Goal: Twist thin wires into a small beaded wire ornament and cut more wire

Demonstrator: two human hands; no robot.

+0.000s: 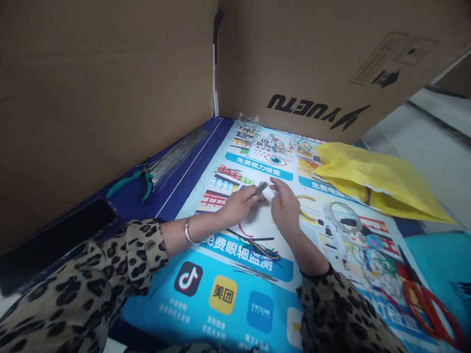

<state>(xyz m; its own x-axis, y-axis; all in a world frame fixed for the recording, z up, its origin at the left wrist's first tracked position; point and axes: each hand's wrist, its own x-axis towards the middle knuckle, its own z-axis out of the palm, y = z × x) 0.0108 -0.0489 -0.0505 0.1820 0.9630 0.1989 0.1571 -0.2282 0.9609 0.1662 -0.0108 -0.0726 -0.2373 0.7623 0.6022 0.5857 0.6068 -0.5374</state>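
Note:
My left hand (238, 203), with a silver bangle at the wrist, is closed around a short bundle of thin grey wires (262, 187) whose ends stick out past the fingers. Just to the right of it, apart by a small gap, my right hand (285, 205) has its fingers curled together; what they pinch, if anything, is too small to make out. Below both hands, coloured cords (262, 250) lie on the printed sheet. More thin grey wires (253, 272) lie loose a little nearer to me.
Teal-handled pliers (147, 184) rest by long straight wires (176, 154) at left, near a black phone (69, 240). Cardboard walls (294, 59) stand behind. At right are a yellow bag (379, 176), a wire coil (346, 215), tangled wirework (379, 264) and red-handled scissors (429, 309).

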